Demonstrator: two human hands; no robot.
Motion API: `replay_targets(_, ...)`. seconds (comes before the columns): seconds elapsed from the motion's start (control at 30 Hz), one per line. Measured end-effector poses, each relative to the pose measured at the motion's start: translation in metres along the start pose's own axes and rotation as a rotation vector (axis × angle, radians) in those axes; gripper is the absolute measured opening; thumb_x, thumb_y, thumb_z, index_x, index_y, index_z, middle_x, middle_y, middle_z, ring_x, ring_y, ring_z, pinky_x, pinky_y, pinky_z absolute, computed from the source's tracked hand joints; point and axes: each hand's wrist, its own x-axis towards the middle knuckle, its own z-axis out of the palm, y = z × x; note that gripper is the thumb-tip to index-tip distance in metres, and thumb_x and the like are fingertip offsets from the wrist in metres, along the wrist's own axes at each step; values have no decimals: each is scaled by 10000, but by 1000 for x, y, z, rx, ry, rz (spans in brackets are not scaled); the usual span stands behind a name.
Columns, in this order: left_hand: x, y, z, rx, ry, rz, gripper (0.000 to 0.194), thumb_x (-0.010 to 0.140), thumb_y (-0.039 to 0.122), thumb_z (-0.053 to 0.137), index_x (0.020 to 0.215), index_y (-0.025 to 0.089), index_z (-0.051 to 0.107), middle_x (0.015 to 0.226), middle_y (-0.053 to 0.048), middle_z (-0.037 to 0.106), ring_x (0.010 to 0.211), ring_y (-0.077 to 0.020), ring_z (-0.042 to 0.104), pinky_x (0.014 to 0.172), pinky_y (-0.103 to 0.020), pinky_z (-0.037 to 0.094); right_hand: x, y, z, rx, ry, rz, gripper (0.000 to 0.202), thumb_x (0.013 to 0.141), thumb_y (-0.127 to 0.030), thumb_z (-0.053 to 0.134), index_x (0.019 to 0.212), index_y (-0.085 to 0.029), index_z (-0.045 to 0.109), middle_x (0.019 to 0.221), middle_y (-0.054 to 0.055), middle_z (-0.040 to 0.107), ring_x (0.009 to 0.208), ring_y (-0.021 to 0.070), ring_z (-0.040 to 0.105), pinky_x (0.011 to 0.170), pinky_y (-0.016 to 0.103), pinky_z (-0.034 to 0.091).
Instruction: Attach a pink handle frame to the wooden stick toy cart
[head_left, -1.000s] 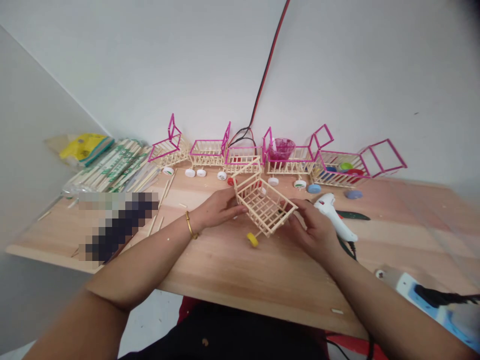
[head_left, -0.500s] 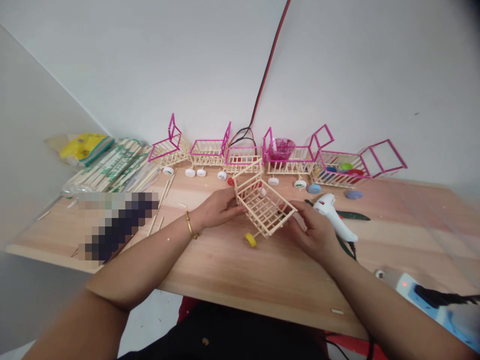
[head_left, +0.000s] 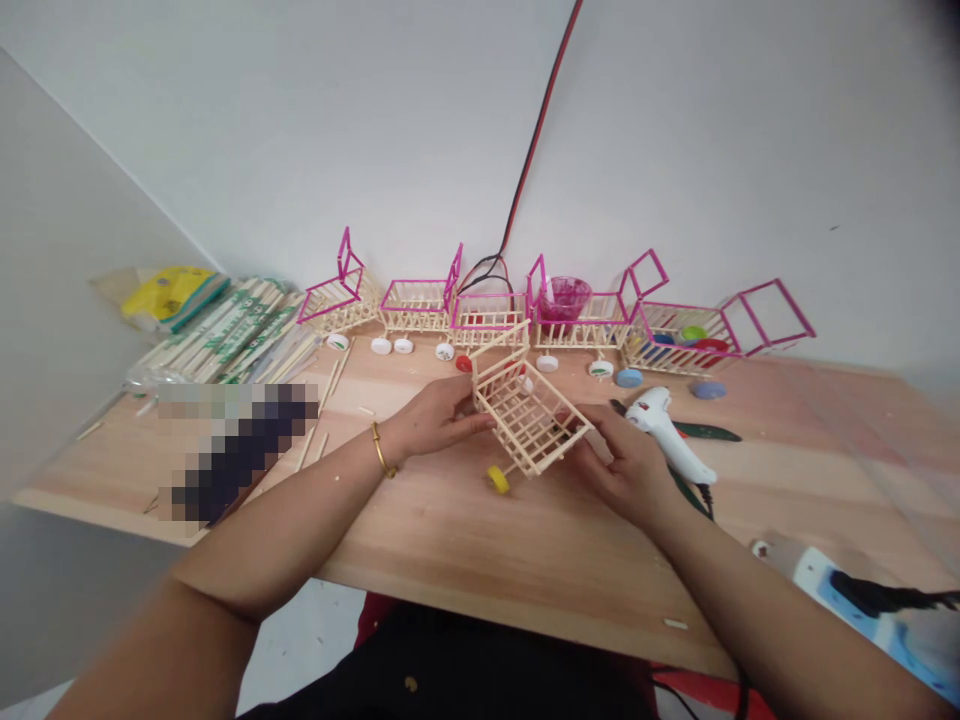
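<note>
A small cart of unpainted wooden sticks [head_left: 529, 425] is held tilted above the table between both hands. My left hand [head_left: 450, 420] grips its left side near the raised handle frame, thumb along the lower edge. On the right, my right hand [head_left: 619, 455] has its fingers around the cart's right end; some fingertips are hidden behind it. A yellow wheel [head_left: 497, 480] sticks out beneath the basket. Behind it stand several similar carts with magenta rims, such as the far left one [head_left: 330, 302] and the far right one [head_left: 679, 340].
A white glue gun [head_left: 664, 430] lies right of my right hand, beside green-handled pliers [head_left: 705, 431]. Bundled sticks [head_left: 225, 335] and a yellow bag [head_left: 171, 297] are at the left. A power strip [head_left: 862, 610] sits front right. A magenta cup [head_left: 564, 300] stands in a cart.
The held cart has tilted very slightly, and its yellow wheel has shifted a little to the left. Both hands keep their hold.
</note>
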Motion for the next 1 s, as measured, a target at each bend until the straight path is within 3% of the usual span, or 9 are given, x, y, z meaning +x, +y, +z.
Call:
replay_targets(0.37,0,0,1,16,11,7,411,960,517,542,1170,176,636,1030,-89,732,899,-220,684,821,-350,547,-1,2,1,12,-28,19,247,918,-198,571,1159,-246,602,1058,86,745,955,254,723,799,392,591)
replay_targets(0.6,-1,1,1,-21,29,-6,444,943,498,567,1236,169,617,1088,-110,739,991,-253,700,841,-359,560,-2,3,2,30,26,61,246,944,-221,564,1187,-237,603,1077,92,737,980,254,713,838,404,578)
replay_targets(1.0,-2,4,0,24,134,14,417,905,566,597,1038,176,655,1040,-93,748,966,-258,705,846,-364,545,-3,5,3,9,82,80,216,976,-237,528,1172,-232,619,1064,98,746,977,247,718,844,404,579)
